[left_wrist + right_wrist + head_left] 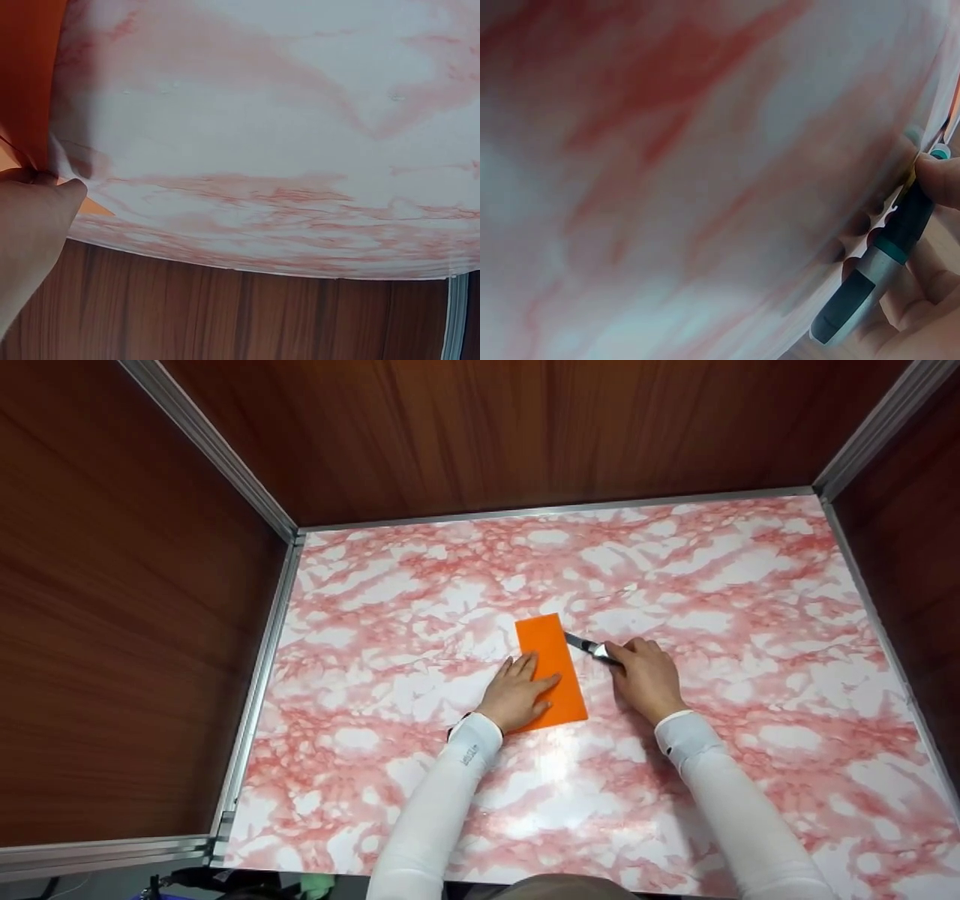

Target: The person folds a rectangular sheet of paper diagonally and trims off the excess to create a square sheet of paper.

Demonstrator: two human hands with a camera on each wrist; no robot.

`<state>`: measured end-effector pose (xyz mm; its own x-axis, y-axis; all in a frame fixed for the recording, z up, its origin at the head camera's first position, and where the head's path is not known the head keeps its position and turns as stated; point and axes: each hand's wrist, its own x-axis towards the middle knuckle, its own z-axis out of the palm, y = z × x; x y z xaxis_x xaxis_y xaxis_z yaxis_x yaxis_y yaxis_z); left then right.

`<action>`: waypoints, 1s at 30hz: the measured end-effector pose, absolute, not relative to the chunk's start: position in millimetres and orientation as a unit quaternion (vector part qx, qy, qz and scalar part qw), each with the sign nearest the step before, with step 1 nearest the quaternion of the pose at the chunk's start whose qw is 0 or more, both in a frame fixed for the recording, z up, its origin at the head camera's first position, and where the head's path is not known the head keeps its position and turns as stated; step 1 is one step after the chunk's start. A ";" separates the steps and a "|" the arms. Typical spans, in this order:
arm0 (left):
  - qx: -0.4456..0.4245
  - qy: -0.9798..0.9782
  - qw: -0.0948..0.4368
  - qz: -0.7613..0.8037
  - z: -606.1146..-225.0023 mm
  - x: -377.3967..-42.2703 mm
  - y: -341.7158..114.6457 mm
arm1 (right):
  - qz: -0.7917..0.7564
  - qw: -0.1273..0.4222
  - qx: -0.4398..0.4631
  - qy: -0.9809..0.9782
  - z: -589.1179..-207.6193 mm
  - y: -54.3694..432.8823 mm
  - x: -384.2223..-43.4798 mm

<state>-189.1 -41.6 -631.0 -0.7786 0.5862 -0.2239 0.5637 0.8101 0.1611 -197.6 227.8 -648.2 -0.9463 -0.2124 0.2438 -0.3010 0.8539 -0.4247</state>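
An orange sheet of paper (546, 641) lies on the table, longer than it is wide. My left hand (517, 694) rests on its lower left part, with the fingers spread. In the left wrist view, that hand (34, 229) is at the edge of the orange paper (26, 75), where a lighter orange piece shows by the thumb. My right hand (649, 675) grips a utility knife (602, 652), whose blade meets the paper's right edge near the top. The right wrist view shows the knife's dark and silver handle (889, 247) held between thumb and fingers.
The table (390, 675) has a red and white marbled surface. Metal rails (259, 690) run along its edges, and dark wood panels (510, 435) stand at the back and both sides. Some dark items and a green one (316, 883) sit below the front left edge.
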 end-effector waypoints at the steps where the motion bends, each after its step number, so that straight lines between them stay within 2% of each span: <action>1: 0.304 0.942 0.135 0.042 -630.2 -189.0 -41.6 | 0.235 0.094 0.134 -0.958 -648.1 226.8 -197.8; 10: 0.304 0.943 0.134 0.037 -626.8 -188.6 -40.1 | 0.225 0.075 0.131 -0.963 -646.5 219.0 -202.8; 30: 0.303 0.943 0.135 0.030 -631.4 -190.5 -39.5 | 0.211 0.079 0.145 -0.964 -644.1 206.7 -216.5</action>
